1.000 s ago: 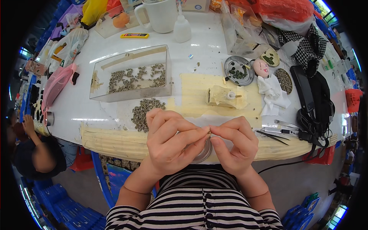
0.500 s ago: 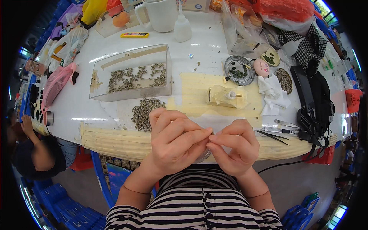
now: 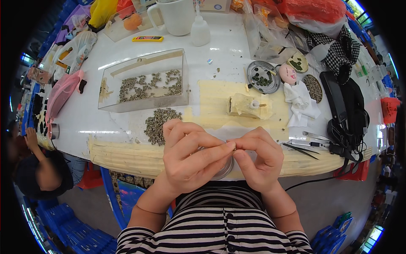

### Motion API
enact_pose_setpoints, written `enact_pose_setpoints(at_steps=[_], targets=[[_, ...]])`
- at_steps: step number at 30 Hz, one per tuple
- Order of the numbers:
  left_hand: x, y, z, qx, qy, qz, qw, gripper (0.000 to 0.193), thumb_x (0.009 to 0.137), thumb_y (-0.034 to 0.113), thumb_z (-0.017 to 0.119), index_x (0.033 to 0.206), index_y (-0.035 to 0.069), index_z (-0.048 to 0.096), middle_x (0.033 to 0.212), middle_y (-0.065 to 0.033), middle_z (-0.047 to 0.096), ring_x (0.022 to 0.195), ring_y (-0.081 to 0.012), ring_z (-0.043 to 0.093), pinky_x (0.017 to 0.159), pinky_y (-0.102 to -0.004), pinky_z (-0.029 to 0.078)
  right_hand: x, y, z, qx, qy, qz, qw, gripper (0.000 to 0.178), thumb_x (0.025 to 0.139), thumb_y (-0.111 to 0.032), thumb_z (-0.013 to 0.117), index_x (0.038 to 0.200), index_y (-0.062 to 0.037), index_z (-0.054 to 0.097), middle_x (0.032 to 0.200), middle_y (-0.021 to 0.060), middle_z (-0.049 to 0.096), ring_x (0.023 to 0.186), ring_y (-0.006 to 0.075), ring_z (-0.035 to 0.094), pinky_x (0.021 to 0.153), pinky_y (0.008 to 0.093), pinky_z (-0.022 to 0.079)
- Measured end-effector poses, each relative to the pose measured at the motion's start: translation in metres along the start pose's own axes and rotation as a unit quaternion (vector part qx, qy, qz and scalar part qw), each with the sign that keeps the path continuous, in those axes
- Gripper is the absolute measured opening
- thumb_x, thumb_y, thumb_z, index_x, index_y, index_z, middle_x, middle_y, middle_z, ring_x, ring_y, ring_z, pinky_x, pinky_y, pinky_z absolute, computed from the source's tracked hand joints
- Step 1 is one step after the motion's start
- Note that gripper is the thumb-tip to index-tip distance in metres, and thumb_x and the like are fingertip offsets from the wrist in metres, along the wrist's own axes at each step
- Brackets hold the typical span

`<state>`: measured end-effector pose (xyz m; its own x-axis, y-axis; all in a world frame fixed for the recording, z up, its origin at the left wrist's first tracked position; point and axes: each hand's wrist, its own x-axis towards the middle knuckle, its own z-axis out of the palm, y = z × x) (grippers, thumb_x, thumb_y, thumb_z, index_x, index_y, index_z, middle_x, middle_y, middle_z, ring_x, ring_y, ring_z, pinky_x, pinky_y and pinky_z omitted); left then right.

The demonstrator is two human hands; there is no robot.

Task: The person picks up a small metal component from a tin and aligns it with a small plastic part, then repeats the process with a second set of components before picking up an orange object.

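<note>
My left hand and my right hand meet above the table's near edge, thumbs and forefingers closed in a pinch. A speck of something shows at their touching fingertips, too small to name. Partly hidden beneath them is a round clear dish. Just beyond my left hand lies a heap of small grey-brown parts. More such parts are spread inside a clear rectangular box farther off. Past my right hand, a block wrapped in masking tape carries a white fitting with a thin stick.
To the right are a round dish of dark green pieces, crumpled white tissue, tweezers and a black bag. A mug and squeeze bottle stand at the back. Another person sits at left.
My right forefinger has slid slightly over the left fingertips and its thumb has dropped a little. More of the round dish's rim shows below. The things on the table stay put.
</note>
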<state>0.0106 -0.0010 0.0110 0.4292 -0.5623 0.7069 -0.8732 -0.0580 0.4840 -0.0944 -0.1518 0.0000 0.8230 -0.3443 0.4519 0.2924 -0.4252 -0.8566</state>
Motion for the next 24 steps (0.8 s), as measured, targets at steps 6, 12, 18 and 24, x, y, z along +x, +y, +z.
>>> enact_pose_setpoints(at_steps=[6, 12, 18, 24], targets=[[-0.0004, -0.0001, 0.0015, 0.006, -0.001, 0.005, 1.0, 0.027, 0.065, 0.012, 0.082, 0.091, 0.015, 0.077, 0.082, 0.007, 0.065, 0.079, -0.0159, 0.054, 0.078, -0.0352, 0.033, -0.0003, -0.0001, -0.0006, 0.004, 0.016, 0.003, 1.0, 0.017, 0.075, -0.003, 0.08, 0.09, -0.0029, 0.071, 0.08, 0.0071, 0.066, 0.073, 0.0195, 0.061, 0.065, 0.0277, 0.047], [-0.0002, -0.0001, 0.0042, 0.013, -0.006, -0.007, 1.0, 0.025, 0.061, 0.009, 0.079, 0.086, 0.013, 0.075, 0.079, 0.0055, 0.063, 0.078, -0.0175, 0.055, 0.078, -0.0357, 0.034, -0.0012, -0.002, 0.003, -0.043, 0.037, -0.062, 0.996, 0.024, 0.07, -0.001, 0.083, 0.09, -0.0063, 0.072, 0.081, 0.0049, 0.065, 0.071, 0.0194, 0.06, 0.062, 0.0284, 0.046], [-0.0004, -0.0006, 0.0041, 0.016, 0.0, -0.009, 1.0, 0.026, 0.061, 0.009, 0.079, 0.086, 0.012, 0.074, 0.078, 0.0054, 0.062, 0.078, -0.0175, 0.055, 0.077, -0.0355, 0.034, -0.0009, -0.0022, 0.0048, -0.072, 0.051, -0.083, 0.993, 0.026, 0.068, 0.0, 0.084, 0.091, -0.0067, 0.073, 0.081, 0.0045, 0.065, 0.071, 0.0191, 0.06, 0.06, 0.0285, 0.045], [0.0, 0.0, 0.0016, 0.012, 0.004, -0.005, 1.0, 0.026, 0.063, 0.01, 0.081, 0.088, 0.013, 0.076, 0.079, 0.006, 0.063, 0.077, -0.0167, 0.054, 0.077, -0.0351, 0.033, -0.0007, -0.0027, 0.0029, -0.055, 0.045, -0.023, 0.997, 0.02, 0.072, -0.002, 0.082, 0.09, -0.0037, 0.073, 0.083, 0.0071, 0.067, 0.073, 0.02, 0.061, 0.064, 0.0282, 0.047]])
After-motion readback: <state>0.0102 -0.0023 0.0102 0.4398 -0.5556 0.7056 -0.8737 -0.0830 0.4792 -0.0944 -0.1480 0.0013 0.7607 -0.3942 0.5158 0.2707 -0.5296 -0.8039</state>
